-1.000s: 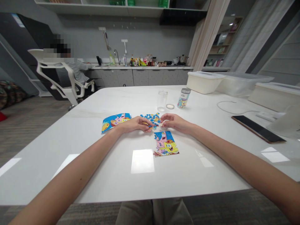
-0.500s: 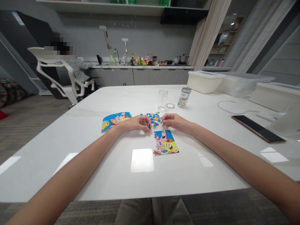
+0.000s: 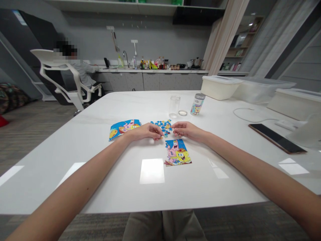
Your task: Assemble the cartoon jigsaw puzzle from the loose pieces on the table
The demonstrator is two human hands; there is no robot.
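My left hand (image 3: pixel 150 131) is closed in a pinch on a small jigsaw piece (image 3: pixel 161 137), just left of the loose pile. At the pile's right edge my right hand (image 3: pixel 184 129) has its fingertips pinched together; what they hold, if anything, is too small to make out. Between both hands lies a heap of loose jigsaw pieces (image 3: pixel 165 126), mostly blue with some yellow. Nearer to me is a joined section of puzzle (image 3: pixel 178 152) showing a pink and a yellow cartoon figure. A curved picture sheet (image 3: pixel 125 128) with the same figures lies behind my left wrist.
Beyond the pile stand a clear jar (image 3: pixel 174 106), a ring-shaped lid (image 3: pixel 182 113) and a labelled canister (image 3: pixel 197 104). A phone (image 3: pixel 276 138), a cable (image 3: pixel 243 115) and storage boxes (image 3: pixel 220 87) occupy the right side. A person (image 3: pixel 84 72) sits at the far left.
The piece in my left hand has turned and shows less between the fingertips, which have shifted slightly right. My right hand stays at the pile with its fingertips a little to the left.
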